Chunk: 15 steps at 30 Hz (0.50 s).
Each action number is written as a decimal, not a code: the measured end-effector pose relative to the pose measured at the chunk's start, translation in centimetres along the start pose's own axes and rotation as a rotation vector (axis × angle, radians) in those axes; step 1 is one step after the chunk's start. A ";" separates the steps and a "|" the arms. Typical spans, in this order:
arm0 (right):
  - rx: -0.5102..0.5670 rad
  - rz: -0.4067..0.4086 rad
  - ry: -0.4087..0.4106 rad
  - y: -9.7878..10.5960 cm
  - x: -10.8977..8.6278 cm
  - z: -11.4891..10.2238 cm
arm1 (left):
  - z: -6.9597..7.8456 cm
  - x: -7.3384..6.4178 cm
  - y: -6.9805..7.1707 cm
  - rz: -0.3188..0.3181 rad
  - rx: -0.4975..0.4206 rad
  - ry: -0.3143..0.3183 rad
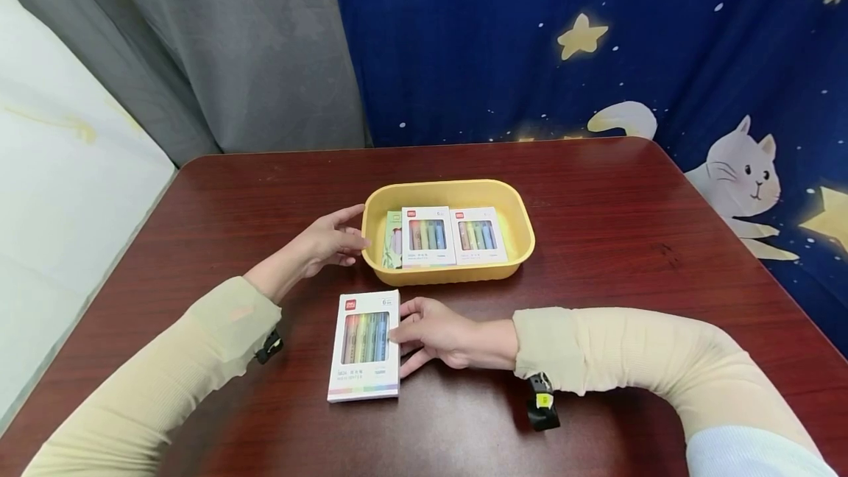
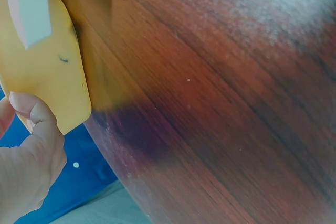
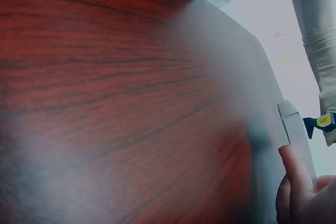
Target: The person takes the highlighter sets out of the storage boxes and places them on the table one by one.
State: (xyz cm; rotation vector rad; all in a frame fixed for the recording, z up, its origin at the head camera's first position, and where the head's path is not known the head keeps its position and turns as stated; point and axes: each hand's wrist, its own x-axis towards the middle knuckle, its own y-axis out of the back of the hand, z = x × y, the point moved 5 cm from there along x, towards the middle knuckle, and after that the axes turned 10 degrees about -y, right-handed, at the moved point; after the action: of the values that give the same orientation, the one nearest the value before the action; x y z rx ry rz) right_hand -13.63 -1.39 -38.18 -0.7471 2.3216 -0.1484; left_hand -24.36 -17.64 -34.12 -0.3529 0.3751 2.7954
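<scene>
My right hand point(image 1: 437, 333) holds a white box of highlighters point(image 1: 364, 344) by its right edge, thumb on the front face and fingers along the side. Colored pens show through the box's window. In the right wrist view, the box's pale edge point(image 3: 298, 132) rises beside the fingers. My left hand point(image 1: 331, 241) grips the left end of a yellow plastic basket point(image 1: 447, 277), its thumb and fingers at the rim. Inside the basket lie two similar white highlighter boxes point(image 1: 428, 238) side by side, with a green box point(image 1: 392, 241) partly hidden under the left one.
The basket stands on a dark red wooden table point(image 1: 596, 241), behind the held box. A blue curtain point(image 1: 477, 43) with stars and a cat hangs past the far edge, next to a grey curtain point(image 1: 265, 57). White sheeting point(image 1: 59, 168) is at the left.
</scene>
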 end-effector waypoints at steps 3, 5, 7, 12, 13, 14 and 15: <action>-0.008 0.013 -0.004 0.0 0.3 0.0 | 0.0 0.0 0.1 0.003 0.003 0.004; -0.012 0.023 -0.011 0.0 0.5 0.1 | 0.1 -0.1 0.1 0.003 0.004 0.001; -0.018 0.031 -0.021 0.0 0.6 0.2 | 0.1 -0.1 0.1 -0.001 0.005 -0.002; -0.027 0.052 -0.036 -0.1 0.5 0.3 | 0.0 -0.2 0.1 -0.004 0.010 0.002; -0.029 0.056 -0.036 -0.2 0.5 0.3 | -0.1 -0.1 0.1 -0.001 0.011 0.004; -0.030 0.059 -0.036 -0.2 0.4 0.3 | 0.0 -0.1 0.1 -0.002 0.013 0.003; -0.031 0.062 -0.036 -0.2 0.3 0.2 | 0.0 -0.1 0.1 -0.004 0.014 0.001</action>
State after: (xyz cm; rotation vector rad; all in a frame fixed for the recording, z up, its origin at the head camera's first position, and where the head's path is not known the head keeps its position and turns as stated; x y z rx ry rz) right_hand -13.58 -1.74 -38.48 -0.6874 2.3150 -0.0708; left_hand -24.30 -17.71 -34.06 -0.3513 0.3932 2.7873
